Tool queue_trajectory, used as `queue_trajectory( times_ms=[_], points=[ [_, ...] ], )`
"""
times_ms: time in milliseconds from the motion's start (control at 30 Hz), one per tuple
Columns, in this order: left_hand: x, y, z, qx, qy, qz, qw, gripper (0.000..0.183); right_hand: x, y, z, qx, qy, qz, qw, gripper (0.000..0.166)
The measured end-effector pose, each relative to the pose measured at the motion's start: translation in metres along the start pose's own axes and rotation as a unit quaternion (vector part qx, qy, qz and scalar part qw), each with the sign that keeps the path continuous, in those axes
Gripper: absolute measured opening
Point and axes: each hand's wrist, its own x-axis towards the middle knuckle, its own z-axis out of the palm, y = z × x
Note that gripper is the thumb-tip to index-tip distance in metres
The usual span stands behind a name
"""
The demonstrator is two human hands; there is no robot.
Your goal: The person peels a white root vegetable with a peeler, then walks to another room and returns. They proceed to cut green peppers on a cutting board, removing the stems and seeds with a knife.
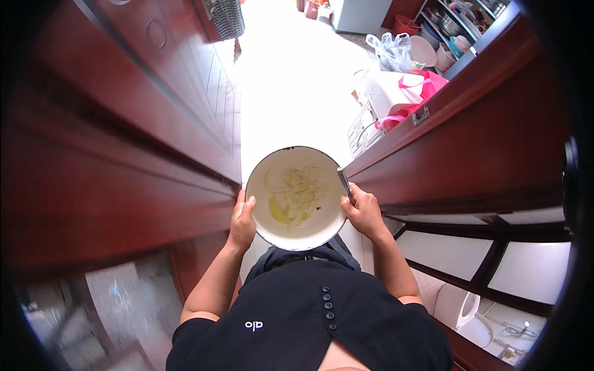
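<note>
I hold a white enamel basin (264, 185) with a dark, chipped rim in front of my waist. My left hand (242, 221) grips its left side, thumb over the rim. On the opposite side, my right hand (364, 211) grips the rim together with a slim metal kitchen tool (344, 180). The tool lies along the rim; its lower part is hidden by my fingers, so I cannot tell its kind. Pale green-yellow peelings (299, 190) lie loose at the bottom of the basin, slightly blurred.
A red-brown wooden door (185, 106) stands on the left and a matching door frame (464, 125) on the right. Beyond the doorway are a pink-and-white bag (399, 92), a clear plastic bag (392, 51) and loaded shelves (452, 28). A white toilet (457, 306) shows at lower right.
</note>
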Motion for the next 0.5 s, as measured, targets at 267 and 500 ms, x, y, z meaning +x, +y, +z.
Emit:
queue_trajectory(
  times_ms=[267,500],
  points=[
    [0.223,0.0,0.021,0.02,0.009,0.006,1.0,0.057,0.212,0.011,-0.054,0.007,0.028,-0.001,1.0,0.023],
    [0.388,0.06,0.032,0.01,0.057,0.063,0.996,0.044,0.429,-0.013,-0.081,-0.016,-0.06,-0.053,0.997,0.027]
  ],
)
